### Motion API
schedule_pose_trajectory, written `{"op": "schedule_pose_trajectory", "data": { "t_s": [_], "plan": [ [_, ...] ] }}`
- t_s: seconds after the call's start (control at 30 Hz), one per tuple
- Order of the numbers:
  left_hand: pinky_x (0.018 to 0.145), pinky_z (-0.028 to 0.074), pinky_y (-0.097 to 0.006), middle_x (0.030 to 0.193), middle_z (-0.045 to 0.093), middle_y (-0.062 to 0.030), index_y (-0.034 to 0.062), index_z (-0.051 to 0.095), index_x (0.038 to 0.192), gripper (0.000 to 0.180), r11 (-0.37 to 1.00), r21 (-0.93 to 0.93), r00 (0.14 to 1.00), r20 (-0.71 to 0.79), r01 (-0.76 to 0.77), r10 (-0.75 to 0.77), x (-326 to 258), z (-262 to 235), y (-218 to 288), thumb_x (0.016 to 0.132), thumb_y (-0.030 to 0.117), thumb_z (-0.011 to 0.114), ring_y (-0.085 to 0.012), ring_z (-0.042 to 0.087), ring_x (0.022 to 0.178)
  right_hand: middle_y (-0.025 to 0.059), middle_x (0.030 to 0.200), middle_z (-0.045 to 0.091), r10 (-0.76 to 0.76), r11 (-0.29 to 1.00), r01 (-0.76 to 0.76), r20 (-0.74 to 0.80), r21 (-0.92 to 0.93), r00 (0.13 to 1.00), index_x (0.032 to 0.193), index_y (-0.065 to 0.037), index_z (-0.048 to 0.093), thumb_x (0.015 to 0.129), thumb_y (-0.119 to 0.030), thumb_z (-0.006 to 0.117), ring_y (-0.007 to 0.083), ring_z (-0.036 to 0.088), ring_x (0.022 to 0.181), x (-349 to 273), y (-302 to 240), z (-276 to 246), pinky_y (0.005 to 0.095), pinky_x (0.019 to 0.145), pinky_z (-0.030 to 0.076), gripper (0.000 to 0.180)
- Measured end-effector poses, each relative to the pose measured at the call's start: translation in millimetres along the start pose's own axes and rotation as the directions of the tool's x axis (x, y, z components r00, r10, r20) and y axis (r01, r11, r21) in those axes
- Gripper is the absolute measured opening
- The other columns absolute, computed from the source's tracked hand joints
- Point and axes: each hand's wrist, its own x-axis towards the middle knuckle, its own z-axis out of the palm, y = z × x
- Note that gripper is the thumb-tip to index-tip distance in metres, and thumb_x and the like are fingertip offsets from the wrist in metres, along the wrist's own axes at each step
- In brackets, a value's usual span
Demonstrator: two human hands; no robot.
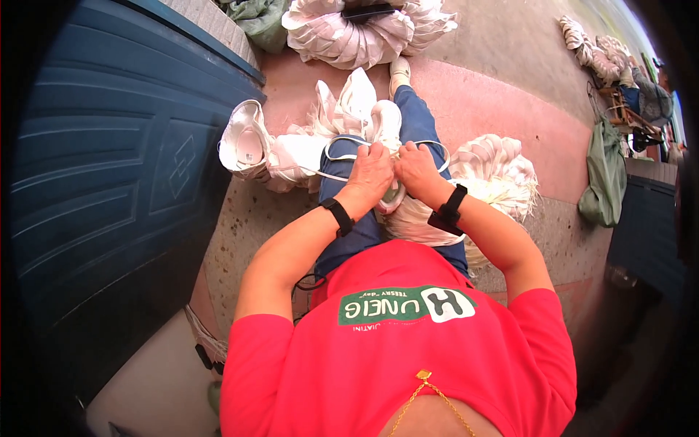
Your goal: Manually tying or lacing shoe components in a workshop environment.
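Observation:
A white shoe (386, 122) rests on my lap between my thighs, its toe pointing away from me. My left hand (370, 175) is closed on the left side of its upper, fingers bent near the lacing. Close beside it, my right hand (419, 173) grips the right side in the same way. A white shoelace (335, 177) loops out over my left thigh, and another stretch curves past my right hand. My fingers hide the eyelets and just where the lace passes through.
White shoe uppers (295, 154) are heaped left of my legs. A coiled bundle of pale shoe parts (499, 171) lies to the right, another bundle (349, 36) ahead. A blue panelled door (109, 175) stands at left. A green bag (604, 178) hangs at right.

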Motion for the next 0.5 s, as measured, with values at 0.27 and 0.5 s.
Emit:
{"op": "schedule_pose_trajectory", "data": {
  "t_s": [0.27, 0.5],
  "plan": [
    [0.061, 0.042, -0.030, 0.068, 0.055, -0.0062, 0.0040, 0.060, 0.072, 0.007, 0.783, -0.622, 0.982, -0.141, 0.012, -0.127, 0.5, -13.2, -14.3, 0.068, 0.009, 0.058, -0.0199, 0.054, 0.071, 0.0073, 0.070, 0.050, 0.200, 0.808, 0.054, -0.360, 0.587, 0.911, 0.068, -0.007, 0.059, 0.067, -0.011, 0.059, 0.0240, 0.049, 0.073, -12.6, 9.3, -15.6, 0.0345, 0.062, 0.037, 0.004],
    [0.052, 0.041, -0.022, 0.064, 0.059, -0.0036, -0.0031, 0.061, 0.080, 0.014, 0.128, -0.909, 0.833, 0.297, 0.397, -0.467, 35.3, -26.2, -13.4, 0.078, 0.011, 0.059, -0.0041, 0.050, 0.060, 0.0093, 0.064, 0.049, 0.417, 0.592, 0.061, -0.370, 0.804, 0.830, 0.074, -0.003, 0.062, 0.072, -0.010, 0.061, 0.0251, 0.049, 0.063, 2.5, 24.4, -45.6, 0.0340, 0.054, 0.039, 0.008]
  ]
}}
